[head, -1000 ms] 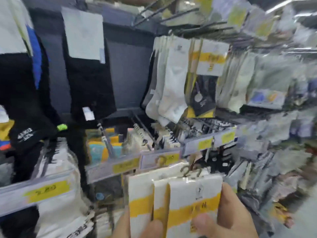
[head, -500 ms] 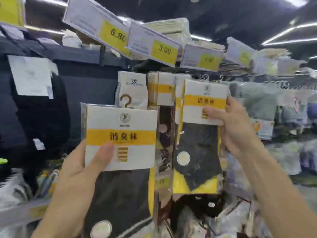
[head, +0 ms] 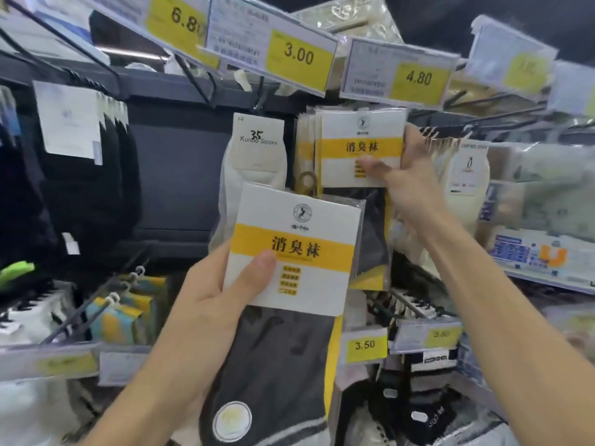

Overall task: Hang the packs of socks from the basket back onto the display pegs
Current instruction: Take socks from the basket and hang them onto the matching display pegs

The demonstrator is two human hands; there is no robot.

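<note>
Across a shop's dark peg rack point(head: 174, 175): price tags 6.80 point(head: 185, 19), 3.00 point(head: 298, 56), 4.80 point(head: 418, 78) along its top edge, 3.50 point(head: 365, 345) lower. White socks point(head: 257, 162) carded "Socks", "35". My left hand point(head: 206, 294) grips the lower sock pack point(head: 306, 220), banded 消臭袜; my right hand point(head: 409, 188) pinches the upper sock pack point(head: 360, 130) against the hanging row point(head: 307, 146).

A white-and-yellow carded pack of dark socks point(head: 291, 252) stands upright in my left hand point(head: 206, 294), thumb across its card; a matching pack point(head: 360, 140) sits higher, pinched by my right hand point(head: 407, 188).
</note>
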